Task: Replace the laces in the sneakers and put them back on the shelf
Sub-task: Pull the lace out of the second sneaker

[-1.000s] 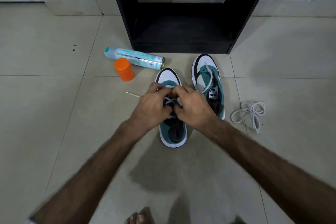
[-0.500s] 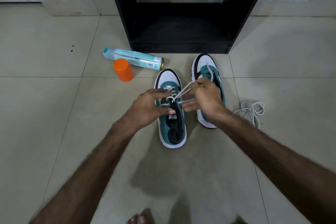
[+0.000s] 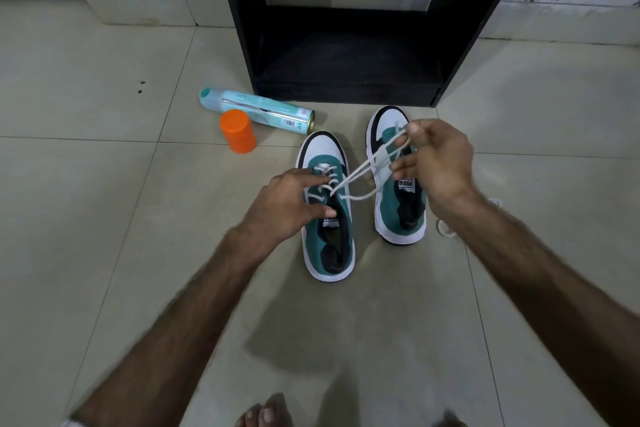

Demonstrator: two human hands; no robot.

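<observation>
Tiled floor (image 3: 104, 218), pale beige, head cam looking down. Nearest the camera: bare toes (image 3: 263, 414) at the bottom edge. Both forearms reach forward to the shoes.

Left sneaker (image 3: 327, 218): teal/white/black, flat on the tile, toe pointing away. Left hand (image 3: 287, 208) rests on its left side, fingers laid across the eyelet area, thumb by the tongue label, pressing the shoe down. Lace (image 3: 360, 173), white, is threaded through the front eyelets, and its strands run up and right, taut, to the right hand (image 3: 436, 163). That hand is raised above the right sneaker (image 3: 398, 184) and pinches the strands between thumb and fingers.

Right sneaker stands just beside the left one, parallel, slightly farther away. Loose lace (image 3: 445, 227) lies on the tile right of it, mostly hidden by the right forearm.

Further out, left: orange cap (image 3: 238, 131) upright, touching or just beside a teal spray can (image 3: 256, 109) lying on its side.

Farthest: black shelf (image 3: 346, 55) against the wall, lower compartment open toward the shoes.
</observation>
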